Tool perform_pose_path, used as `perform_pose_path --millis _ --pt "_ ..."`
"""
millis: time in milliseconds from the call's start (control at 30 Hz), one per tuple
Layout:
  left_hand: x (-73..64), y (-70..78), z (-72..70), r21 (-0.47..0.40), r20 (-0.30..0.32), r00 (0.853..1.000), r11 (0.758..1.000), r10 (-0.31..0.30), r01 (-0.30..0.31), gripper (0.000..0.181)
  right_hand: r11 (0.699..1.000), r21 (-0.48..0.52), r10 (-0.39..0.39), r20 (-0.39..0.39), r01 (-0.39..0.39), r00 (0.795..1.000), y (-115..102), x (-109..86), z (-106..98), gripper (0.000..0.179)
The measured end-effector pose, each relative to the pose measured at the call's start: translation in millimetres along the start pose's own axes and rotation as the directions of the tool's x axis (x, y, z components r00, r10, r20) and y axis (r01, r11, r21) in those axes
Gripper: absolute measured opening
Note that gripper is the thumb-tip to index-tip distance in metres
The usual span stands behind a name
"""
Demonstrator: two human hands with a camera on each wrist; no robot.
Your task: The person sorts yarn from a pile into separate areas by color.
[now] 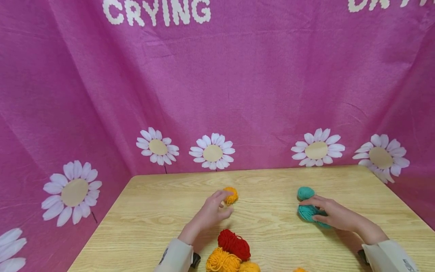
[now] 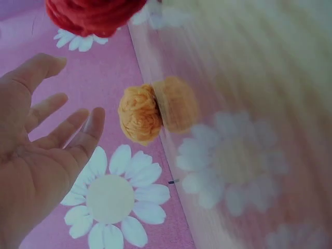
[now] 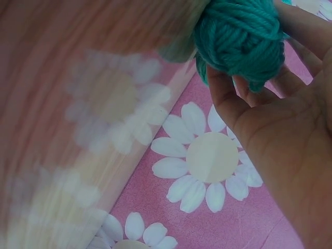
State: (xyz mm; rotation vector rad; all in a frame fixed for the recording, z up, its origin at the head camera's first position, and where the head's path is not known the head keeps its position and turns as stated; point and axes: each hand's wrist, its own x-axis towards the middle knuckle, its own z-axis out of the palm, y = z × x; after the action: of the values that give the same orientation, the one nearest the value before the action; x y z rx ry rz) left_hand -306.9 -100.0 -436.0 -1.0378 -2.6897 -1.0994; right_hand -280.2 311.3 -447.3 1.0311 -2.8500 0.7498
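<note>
My left hand (image 1: 211, 212) hovers over the table beside a small orange ball of yarn (image 1: 232, 197), overlapping its edge in the head view. In the left wrist view its fingers are spread and relaxed, apart from the orange ball (image 2: 139, 115), with nothing in them. Over on the right, my right hand (image 1: 340, 216) grips a teal ball of yarn (image 1: 307, 212), fingers on one side and thumb on the other. The right wrist view shows the fingers curved around this teal ball (image 3: 241, 39). Just behind it sits a second teal ball (image 1: 305, 193).
Nearer to me lie a red skein of yarn (image 1: 234, 244) and two yellow-orange balls (image 1: 221, 260), grouped together. A sliver of orange yarn (image 1: 300, 269) shows at the bottom edge. The wooden table (image 1: 163, 211) ends at a pink curtain (image 1: 244, 94) printed with daisies.
</note>
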Motion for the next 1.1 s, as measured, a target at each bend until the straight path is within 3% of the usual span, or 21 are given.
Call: perform_pose_path --millis 100,267,600,733,833,933,1100 --pt "-4.0 3.4 0.0 -0.036 0.031 0.999 0.999 0.018 -0.017 0.046 0.999 -0.025 -0.024 -0.02 0.023 1.0 0.9 -0.3 0.7 0.047" --pt "-12.3 9.6 -0.2 -0.094 0.091 0.996 0.996 -0.005 0.013 0.047 0.997 -0.054 -0.056 -0.046 0.054 0.997 1.6 -1.1 1.9 0.047" --pt "-29.7 20.4 -0.5 -0.163 0.178 0.984 0.985 -0.032 0.062 0.048 0.999 -0.032 -0.026 -0.026 0.026 0.999 -0.1 -1.6 1.6 0.046" --pt "-37.1 25.3 -1.7 -0.177 0.228 0.971 0.978 -0.071 0.114 0.048 1.0 -0.012 -0.016 -0.011 0.016 1.0 -0.4 -1.4 1.3 0.047" --pt "-41.3 28.8 -3.0 -0.211 0.287 0.949 0.958 -0.13 0.195 0.048 1.0 0.003 0.004 0.006 -0.004 1.0 -0.7 -1.3 1.0 0.047" --pt "-44.0 31.1 -4.0 -0.212 0.318 0.936 0.951 -0.153 0.227 0.047 1.0 0.002 0.01 0.007 -0.01 1.0 -0.4 -1.5 0.8 0.047" --pt "-47.4 31.5 -4.4 -0.111 0.308 0.945 0.983 -0.109 0.149 0.047 1.0 -0.022 -0.022 -0.018 0.021 1.0 0.7 -1.7 0.8 0.047"
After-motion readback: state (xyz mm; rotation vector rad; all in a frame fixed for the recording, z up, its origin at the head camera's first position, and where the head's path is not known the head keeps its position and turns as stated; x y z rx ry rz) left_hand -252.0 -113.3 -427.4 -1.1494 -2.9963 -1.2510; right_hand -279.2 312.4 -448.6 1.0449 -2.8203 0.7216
